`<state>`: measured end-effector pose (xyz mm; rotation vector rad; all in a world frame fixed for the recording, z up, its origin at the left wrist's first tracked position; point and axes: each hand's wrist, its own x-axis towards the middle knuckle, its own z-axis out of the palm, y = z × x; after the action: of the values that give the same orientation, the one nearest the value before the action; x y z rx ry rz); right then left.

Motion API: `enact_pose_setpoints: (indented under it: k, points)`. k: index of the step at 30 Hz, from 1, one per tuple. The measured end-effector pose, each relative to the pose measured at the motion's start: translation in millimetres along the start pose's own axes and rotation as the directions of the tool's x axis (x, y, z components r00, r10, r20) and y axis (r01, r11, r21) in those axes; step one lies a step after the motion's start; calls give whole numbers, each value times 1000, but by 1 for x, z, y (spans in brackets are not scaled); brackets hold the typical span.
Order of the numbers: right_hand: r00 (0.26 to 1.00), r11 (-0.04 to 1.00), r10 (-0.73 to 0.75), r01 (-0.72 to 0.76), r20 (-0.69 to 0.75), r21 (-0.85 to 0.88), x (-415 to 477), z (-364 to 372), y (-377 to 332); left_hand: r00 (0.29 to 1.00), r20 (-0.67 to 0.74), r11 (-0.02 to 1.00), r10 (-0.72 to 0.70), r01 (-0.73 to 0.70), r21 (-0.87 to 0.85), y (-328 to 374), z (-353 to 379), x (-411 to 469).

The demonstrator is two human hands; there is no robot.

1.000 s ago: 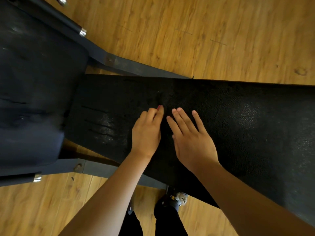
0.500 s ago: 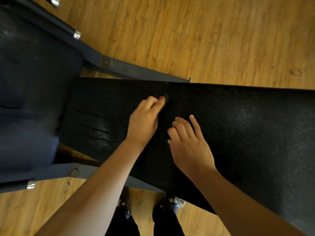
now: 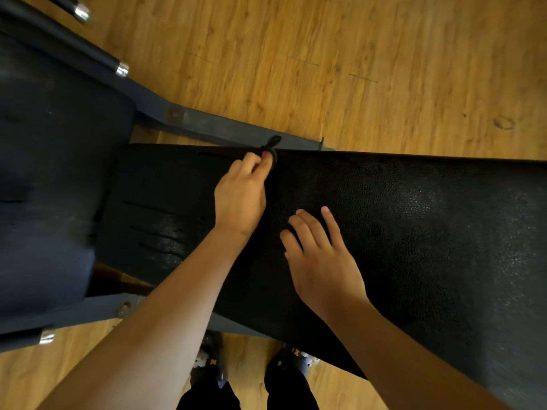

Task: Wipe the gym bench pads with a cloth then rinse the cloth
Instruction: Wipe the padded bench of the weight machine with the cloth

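My left hand [image 3: 241,196] is at the far edge of the long black bench pad [image 3: 414,217]. Its fingers are curled and pinch a small dark bit that sticks out past the edge. I think this is the cloth [image 3: 272,143]. It is as black as the pad, so I cannot tell how much of it lies under my hand. My right hand [image 3: 319,255] lies flat on the pad, near the left one but not touching it. Its fingers are straight and it holds nothing.

What could go wrong? I only hold the cloth by a small pinch, right at the edge. If my fingers slip, it could drop off the far side, onto the grey frame [image 3: 222,128] or the wood floor [image 3: 355,69], and pick up dirt. Then I would rub that dirt onto the pad. Black on black is hard too, so I could miss spots and not know it. The other pad [image 3: 44,173] on my left needs a wipe as well, and I could forget it. I seem to lean on my right hand, so if the pad gets wet that hand might slide.
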<state>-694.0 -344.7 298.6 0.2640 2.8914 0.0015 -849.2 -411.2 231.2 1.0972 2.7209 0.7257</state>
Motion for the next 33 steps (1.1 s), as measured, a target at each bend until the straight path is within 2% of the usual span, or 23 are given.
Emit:
enact_pose_setpoints:
  k: [1,4,5,6,10,11,12,16,17,19,21,26,30,33]
  points:
    - [1000,1000,0,0,1,1,0,0,0,1000,-3,1000,20,-20,-14,7,0,2]
    - [1000,1000,3,-3,1,0,0,0,0,974,18,973,224,-223,-55,25,-2,4]
    - [1000,1000,3,-3,1,-1,0,0,0,968,28,968,247,-246,-54,25,-2,7]
    - [1000,1000,1,-1,3,-3,0,0,0,974,43,974,224,-222,-43,23,-2,11]
    - [1000,1000,-2,2,8,1,0,2,-1,990,132,998,-54,55,1,-2,-8,37]
    - [1000,1000,-8,8,11,-2,0,3,-1,986,149,997,-73,73,4,-3,-9,43]
    - [1000,1000,-13,13,12,-7,0,3,0,986,159,998,-52,54,-11,3,-11,49]
    - [1000,1000,-14,14,-5,-2,0,3,0,961,181,968,208,-176,-178,59,-14,58]
    - [1000,1000,-15,15,-7,1,0,2,0,959,178,963,221,-185,-197,66,-13,60]
    - [1000,1000,-18,18,4,2,0,3,-1,960,189,968,205,-170,-185,63,-11,65]
    - [1000,1000,-15,15,8,-4,0,4,0,950,242,979,197,-178,-97,45,-11,72]
    - [1000,1000,-15,15,-13,2,0,5,0,921,389,984,-11,-60,169,-7,-12,84]
    - [999,1000,-21,21,-29,-5,0,5,0,912,401,990,84,-123,71,8,-9,88]
    - [999,1000,-27,26,-37,-10,-1,5,0,917,393,996,64,-84,33,-7,-11,82]
